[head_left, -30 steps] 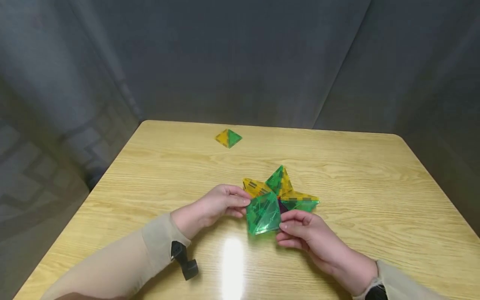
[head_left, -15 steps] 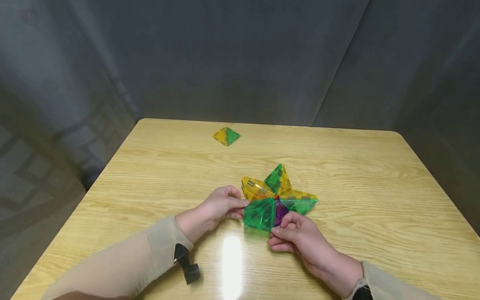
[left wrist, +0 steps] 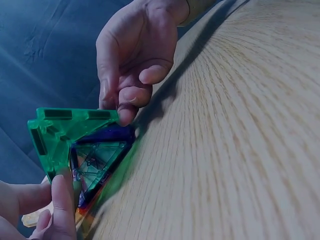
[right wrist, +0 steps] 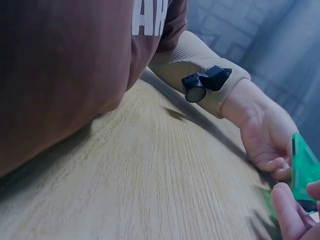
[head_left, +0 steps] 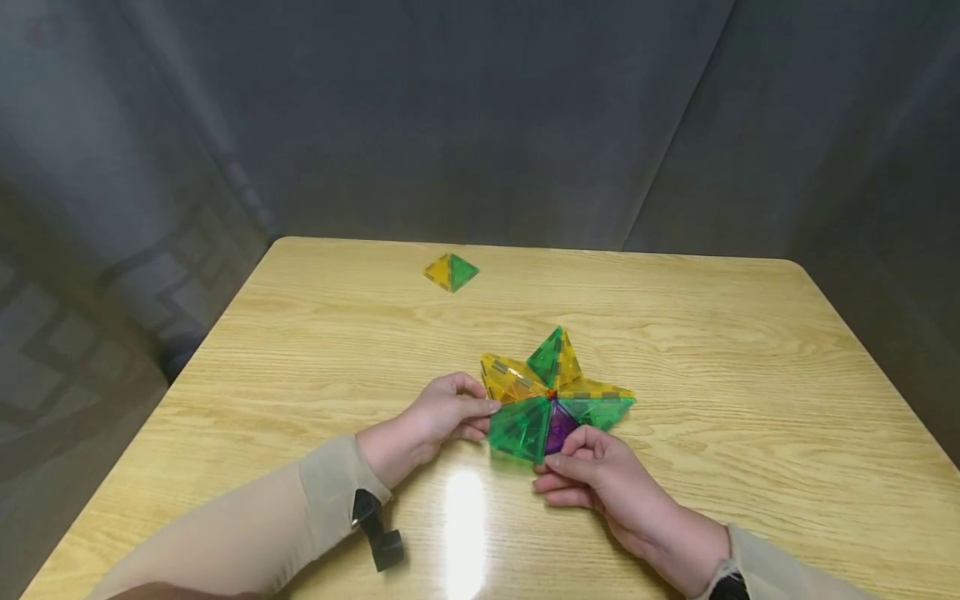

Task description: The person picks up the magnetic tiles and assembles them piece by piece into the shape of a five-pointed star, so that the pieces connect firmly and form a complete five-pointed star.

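A star-like build of translucent magnetic tiles lies on the table, with yellow tiles (head_left: 513, 377) and green tiles making raised points around a purple tile (head_left: 561, 427). At its near left is a pair of green triangular tiles (head_left: 522, 427), slanted over the purple frame in the left wrist view. My left hand (head_left: 447, 417) pinches the left corner of this green pair. Thumb and fingers of my right hand (head_left: 607, 471) pinch its near lower corner, beside the purple tile. The right wrist view catches only part of the green tiles (right wrist: 303, 167), between both hands.
Farther back on the wooden table (head_left: 337, 308) lies a flat diamond of one yellow and one green triangle (head_left: 451, 272). Grey curtains (head_left: 465, 125) stand behind the table's far edge. A black wrist camera (head_left: 378, 533) hangs under the left forearm.
The green tile pair has tilted down toward the star, uncovering more of the purple tile. My right hand has shifted left and slightly nearer with its corner; my left hand has barely moved.
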`<control>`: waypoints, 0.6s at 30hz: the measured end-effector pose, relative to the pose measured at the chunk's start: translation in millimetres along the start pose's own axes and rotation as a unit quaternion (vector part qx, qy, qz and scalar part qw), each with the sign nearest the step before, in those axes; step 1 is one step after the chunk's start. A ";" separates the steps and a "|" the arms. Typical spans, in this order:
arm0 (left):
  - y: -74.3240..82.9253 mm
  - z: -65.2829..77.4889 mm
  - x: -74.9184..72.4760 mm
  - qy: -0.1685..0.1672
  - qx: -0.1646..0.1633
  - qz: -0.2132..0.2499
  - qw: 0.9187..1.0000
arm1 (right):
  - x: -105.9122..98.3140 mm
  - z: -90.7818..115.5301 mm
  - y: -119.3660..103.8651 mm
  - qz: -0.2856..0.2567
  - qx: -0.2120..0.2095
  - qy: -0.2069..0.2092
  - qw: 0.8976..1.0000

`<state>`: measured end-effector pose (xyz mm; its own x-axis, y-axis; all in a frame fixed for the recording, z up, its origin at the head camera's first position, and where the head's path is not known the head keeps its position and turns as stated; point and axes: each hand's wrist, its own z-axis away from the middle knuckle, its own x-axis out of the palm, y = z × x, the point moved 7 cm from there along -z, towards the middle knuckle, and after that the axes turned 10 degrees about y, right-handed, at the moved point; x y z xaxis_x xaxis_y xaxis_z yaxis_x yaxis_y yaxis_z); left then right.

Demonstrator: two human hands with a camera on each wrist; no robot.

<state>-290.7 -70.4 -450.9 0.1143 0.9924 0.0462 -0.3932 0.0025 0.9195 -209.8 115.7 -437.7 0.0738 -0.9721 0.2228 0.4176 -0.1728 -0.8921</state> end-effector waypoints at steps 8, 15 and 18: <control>-1.0 0.4 0.6 0.008 -0.004 -0.001 1.000 | 0.5 -0.4 3.2 0.002 0.008 -0.009 1.000; 0.6 4.2 0.0 0.008 -0.018 -0.006 1.000 | -0.2 -0.7 5.2 -0.008 0.014 -0.011 1.000; 1.4 6.0 -0.2 0.004 -0.025 -0.010 1.000 | -0.5 0.1 4.7 -0.014 0.019 -0.010 1.000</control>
<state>-285.8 -71.3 -447.2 0.1152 0.9930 0.0254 -0.4369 0.0276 0.8991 -207.8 115.3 -441.9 0.0806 -0.9635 0.2553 0.4541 -0.1926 -0.8699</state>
